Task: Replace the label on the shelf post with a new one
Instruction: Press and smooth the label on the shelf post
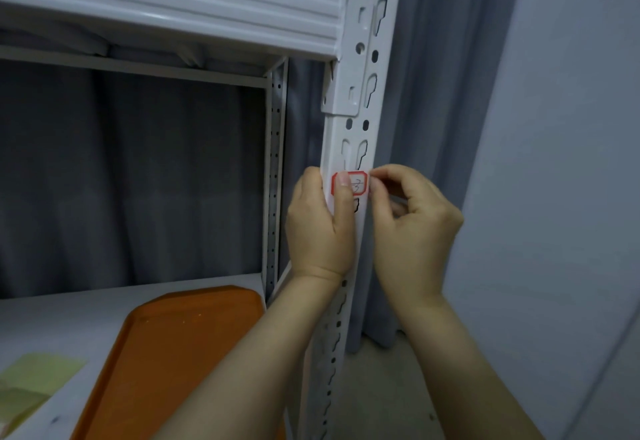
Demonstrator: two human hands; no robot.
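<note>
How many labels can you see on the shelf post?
1: a red-bordered label on the front of the post, under the left hand's thumb, its right edge pinched by the right hand. The hands may hide others.

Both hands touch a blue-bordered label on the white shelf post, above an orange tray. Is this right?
Not quite: in the head view the label has a red border, not blue. The left hand and right hand do touch it on the white shelf post, above the orange tray.
</note>
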